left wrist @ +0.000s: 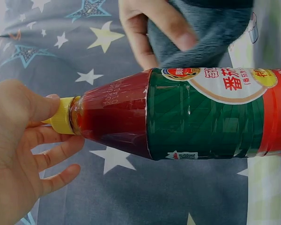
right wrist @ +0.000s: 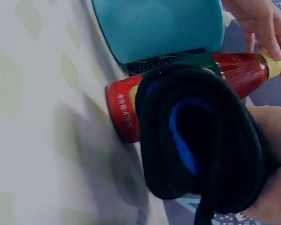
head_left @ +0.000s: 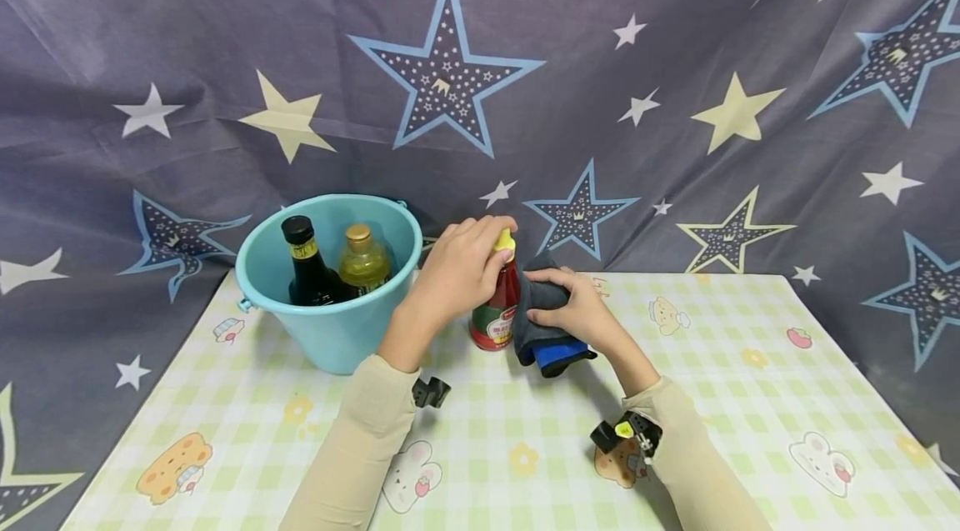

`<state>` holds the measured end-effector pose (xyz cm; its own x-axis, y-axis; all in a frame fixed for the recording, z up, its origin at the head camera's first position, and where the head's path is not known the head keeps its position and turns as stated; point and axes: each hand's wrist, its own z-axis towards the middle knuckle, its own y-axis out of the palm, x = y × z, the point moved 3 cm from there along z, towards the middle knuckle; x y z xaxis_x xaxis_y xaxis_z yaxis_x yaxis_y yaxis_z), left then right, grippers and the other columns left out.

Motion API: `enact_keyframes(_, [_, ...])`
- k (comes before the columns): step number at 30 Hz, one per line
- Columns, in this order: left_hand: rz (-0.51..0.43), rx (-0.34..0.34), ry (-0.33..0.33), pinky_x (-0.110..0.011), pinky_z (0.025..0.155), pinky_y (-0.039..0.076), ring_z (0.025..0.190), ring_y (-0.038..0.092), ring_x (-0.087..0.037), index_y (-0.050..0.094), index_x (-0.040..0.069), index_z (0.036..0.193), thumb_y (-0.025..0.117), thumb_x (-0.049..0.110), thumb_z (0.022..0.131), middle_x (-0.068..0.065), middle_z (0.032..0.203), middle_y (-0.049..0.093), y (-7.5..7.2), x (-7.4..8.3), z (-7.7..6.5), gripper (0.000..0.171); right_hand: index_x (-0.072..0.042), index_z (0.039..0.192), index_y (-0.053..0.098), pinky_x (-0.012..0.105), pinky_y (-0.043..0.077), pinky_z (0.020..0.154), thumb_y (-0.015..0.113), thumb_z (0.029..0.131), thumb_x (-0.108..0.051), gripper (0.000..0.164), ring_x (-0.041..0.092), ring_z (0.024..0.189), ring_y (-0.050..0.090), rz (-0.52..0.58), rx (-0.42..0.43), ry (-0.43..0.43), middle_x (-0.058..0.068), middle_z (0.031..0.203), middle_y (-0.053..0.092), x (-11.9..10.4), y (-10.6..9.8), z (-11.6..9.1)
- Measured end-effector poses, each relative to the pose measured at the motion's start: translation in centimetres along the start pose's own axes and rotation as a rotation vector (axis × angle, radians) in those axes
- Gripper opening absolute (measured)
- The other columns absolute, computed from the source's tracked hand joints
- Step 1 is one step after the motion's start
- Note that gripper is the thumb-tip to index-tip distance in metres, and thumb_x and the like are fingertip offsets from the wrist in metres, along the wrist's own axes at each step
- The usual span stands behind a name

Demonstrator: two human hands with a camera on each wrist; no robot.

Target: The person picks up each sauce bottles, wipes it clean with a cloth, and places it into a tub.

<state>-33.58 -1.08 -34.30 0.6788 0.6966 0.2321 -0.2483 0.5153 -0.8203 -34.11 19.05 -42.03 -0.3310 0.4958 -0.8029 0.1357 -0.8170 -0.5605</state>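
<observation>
A ketchup bottle (left wrist: 206, 117) with red sauce, a green and red label and a yellow cap stands upright on the table. My left hand (head_left: 467, 264) pinches its yellow cap (left wrist: 62, 116) between thumb and fingers, as the left wrist view shows. Just right of the bottle, my right hand (head_left: 576, 310) grips a folded dark grey cloth (head_left: 542, 314) with a blue inner side. In the right wrist view the rolled cloth (right wrist: 201, 140) hides the middle of the bottle; whether it touches the bottle I cannot tell.
Left of the bottle stands a light blue bucket (head_left: 337, 331) holding a dark bottle with a black cap (head_left: 307, 264) and a yellow oil bottle (head_left: 365, 260). A checked cloth covers the table (head_left: 480, 448). Behind hangs a grey curtain (head_left: 600, 39) with stars.
</observation>
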Motion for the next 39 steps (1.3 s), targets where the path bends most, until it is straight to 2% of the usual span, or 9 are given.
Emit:
enact_keyframes(4, [0.002,0.002,0.000,-0.042,0.095,0.049,0.104,0.061,-0.024,0.056,0.014,0.136,0.053,0.025,0.107,-0.003,0.122,0.067,0.0,0.0,0.0,0.032,-0.008,0.132,0.068,0.035,0.049,0.083,0.084,0.083,-0.007,0.052,0.032,0.107,0.061,-0.045,-0.010,-0.020,0.021,0.130,0.064,0.3,0.5,0.0])
enact_keyframes(9, [0.005,0.010,0.005,-0.042,0.095,0.049,0.103,0.061,-0.024,0.057,0.014,0.135,0.054,0.024,0.106,-0.003,0.120,0.067,0.0,0.0,0.0,0.031,-0.007,0.132,0.068,0.043,0.050,0.092,0.084,0.082,-0.006,0.053,0.036,0.117,0.061,-0.062,-0.022,-0.026,0.021,0.133,0.063,0.4,0.8,0.0])
enact_keyframes(14, [-0.001,0.008,0.001,-0.042,0.095,0.050,0.103,0.061,-0.024,0.057,0.014,0.136,0.054,0.024,0.106,-0.003,0.121,0.067,-0.1,0.1,0.0,0.031,-0.007,0.132,0.068,0.048,0.051,0.095,0.084,0.082,-0.007,0.053,0.035,0.115,0.061,-0.124,-0.041,0.002,0.020,0.130,0.063,0.9,1.3,0.1])
enact_keyframes(21, [-0.014,0.010,0.000,-0.043,0.094,0.049,0.104,0.062,-0.024,0.057,0.014,0.136,0.055,0.024,0.106,-0.003,0.123,0.067,-0.1,0.0,-0.1,0.032,-0.004,0.129,0.069,0.047,0.052,0.090,0.085,0.081,-0.007,0.051,0.034,0.105,0.062,-0.202,-0.084,0.080,0.023,0.122,0.064,1.3,2.0,0.0])
enact_keyframes(28, [-0.014,0.022,0.010,-0.043,0.094,0.050,0.103,0.062,-0.024,0.058,0.013,0.135,0.055,0.024,0.106,-0.004,0.122,0.067,-0.2,0.1,0.0,0.031,-0.004,0.128,0.070,0.048,0.051,0.092,0.085,0.079,-0.004,0.051,0.035,0.106,0.061,-0.203,-0.105,0.129,0.025,0.122,0.063,1.1,2.2,-0.1])
enact_keyframes(33, [-0.008,0.011,-0.001,-0.042,0.094,0.050,0.102,0.062,-0.024,0.058,0.013,0.135,0.055,0.024,0.106,-0.004,0.122,0.067,-0.1,0.0,0.0,0.032,-0.005,0.130,0.069,0.051,0.050,0.098,0.083,0.080,-0.002,0.052,0.040,0.120,0.058,-0.168,-0.120,0.151,0.024,0.132,0.062,1.0,1.7,-0.1])
enact_keyframes(36, [-0.005,0.004,-0.004,-0.042,0.093,0.050,0.101,0.061,-0.024,0.057,0.013,0.135,0.056,0.025,0.106,-0.003,0.122,0.067,-0.1,-0.1,0.0,0.032,-0.006,0.131,0.069,0.055,0.047,0.105,0.083,0.080,-0.002,0.052,0.042,0.128,0.055,-0.162,-0.106,0.132,0.023,0.137,0.061,0.6,0.8,-0.2])
enact_keyframes(39, [-0.003,0.004,0.002,-0.042,0.092,0.050,0.100,0.061,-0.024,0.057,0.013,0.136,0.056,0.025,0.106,-0.003,0.123,0.067,-0.1,0.0,0.1,0.033,-0.008,0.131,0.069,0.054,0.047,0.104,0.084,0.080,-0.005,0.053,0.041,0.124,0.057,-0.175,-0.050,0.088,0.023,0.134,0.062,-0.1,-0.6,-0.3])
